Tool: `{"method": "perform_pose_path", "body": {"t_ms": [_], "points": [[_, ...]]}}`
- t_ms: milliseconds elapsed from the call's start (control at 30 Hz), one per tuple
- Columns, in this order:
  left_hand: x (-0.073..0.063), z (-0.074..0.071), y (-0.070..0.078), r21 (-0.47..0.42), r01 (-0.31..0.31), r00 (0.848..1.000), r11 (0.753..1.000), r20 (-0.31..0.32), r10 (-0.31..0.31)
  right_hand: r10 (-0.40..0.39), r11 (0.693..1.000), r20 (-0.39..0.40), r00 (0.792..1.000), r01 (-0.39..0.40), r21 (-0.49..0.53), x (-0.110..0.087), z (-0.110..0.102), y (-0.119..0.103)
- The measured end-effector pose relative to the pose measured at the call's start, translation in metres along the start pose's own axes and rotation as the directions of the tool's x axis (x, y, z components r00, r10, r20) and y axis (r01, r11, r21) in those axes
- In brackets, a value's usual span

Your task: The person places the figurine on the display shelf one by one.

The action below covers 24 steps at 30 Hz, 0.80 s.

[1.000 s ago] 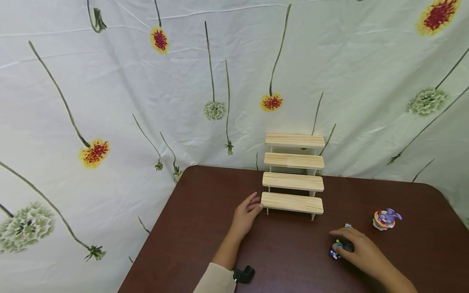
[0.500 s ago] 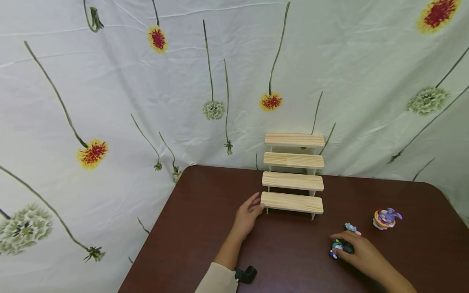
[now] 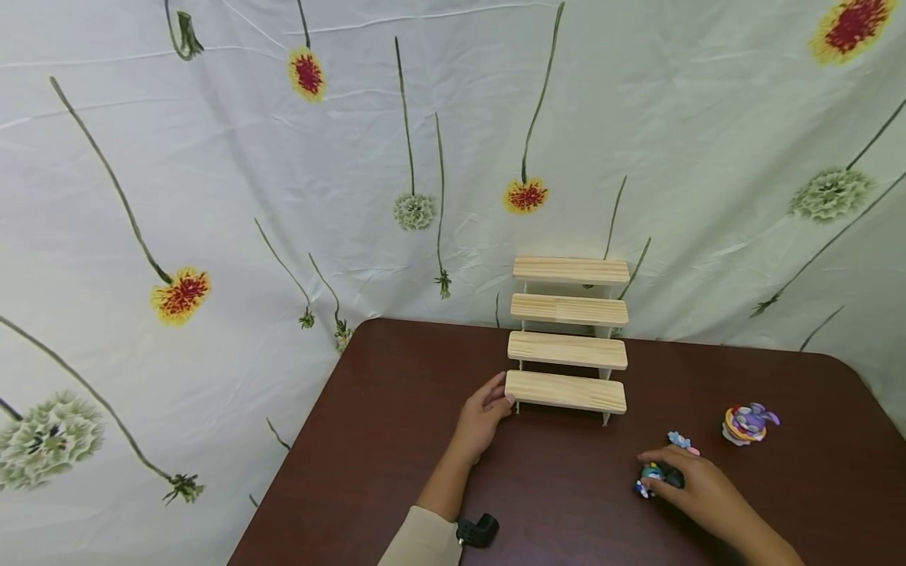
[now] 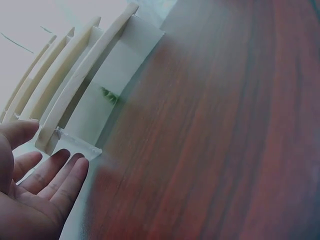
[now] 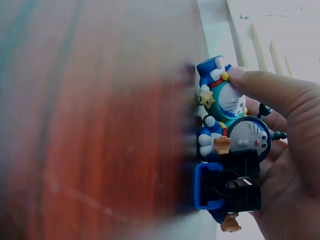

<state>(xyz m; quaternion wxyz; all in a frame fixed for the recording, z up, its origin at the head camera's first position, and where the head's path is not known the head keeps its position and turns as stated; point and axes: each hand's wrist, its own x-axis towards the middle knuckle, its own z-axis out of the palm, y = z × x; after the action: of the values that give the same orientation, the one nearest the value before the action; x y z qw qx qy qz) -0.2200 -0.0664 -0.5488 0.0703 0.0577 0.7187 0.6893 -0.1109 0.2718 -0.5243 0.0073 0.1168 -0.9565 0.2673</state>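
Note:
A wooden four-tier step stand [image 3: 565, 391] rises at the back of the table. My left hand [image 3: 477, 420] is at the left end of its lowest step; in the left wrist view the fingers [image 4: 67, 192] are loosely extended beside the clear side panel, thumb close to the board's end. On the right, my right hand [image 3: 697, 487] curls thumb and fingers round small blue cat figurines [image 3: 650, 475]. In the right wrist view the thumb touches the teal-hooded figurine [image 5: 230, 100]; a dark-hooded figurine [image 5: 247, 137] and a black-and-blue piece [image 5: 227, 182] sit beside it, low over the table.
A purple rabbit figurine [image 3: 746, 422] in a round base stands farther right. Just behind my right hand lies a light-blue and pink figurine [image 3: 679, 440], partly covered. The dark red-brown table [image 3: 566, 487] meets a flower-printed cloth [image 3: 340, 157] at the back.
My left hand has edged slightly closer to the lowest step's end. My right hand has shifted slightly, showing more of the light-blue and pink figurine behind it.

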Motion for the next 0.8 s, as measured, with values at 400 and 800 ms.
{"method": "perform_pose_path", "body": {"t_ms": [400,800], "points": [[-0.0021,0.0029,0.0001,0.005,0.003,1.0,1.0,-0.012,-0.003,-0.028,0.997,-0.042,0.999,0.03,0.07,0.0045,-0.0029,-0.0023],[-0.0023,0.0027,-0.0013,0.013,0.007,1.0,1.0,-0.017,-0.006,-0.033,0.998,-0.161,0.986,0.04,0.042,0.0101,-0.004,-0.0092]]}}
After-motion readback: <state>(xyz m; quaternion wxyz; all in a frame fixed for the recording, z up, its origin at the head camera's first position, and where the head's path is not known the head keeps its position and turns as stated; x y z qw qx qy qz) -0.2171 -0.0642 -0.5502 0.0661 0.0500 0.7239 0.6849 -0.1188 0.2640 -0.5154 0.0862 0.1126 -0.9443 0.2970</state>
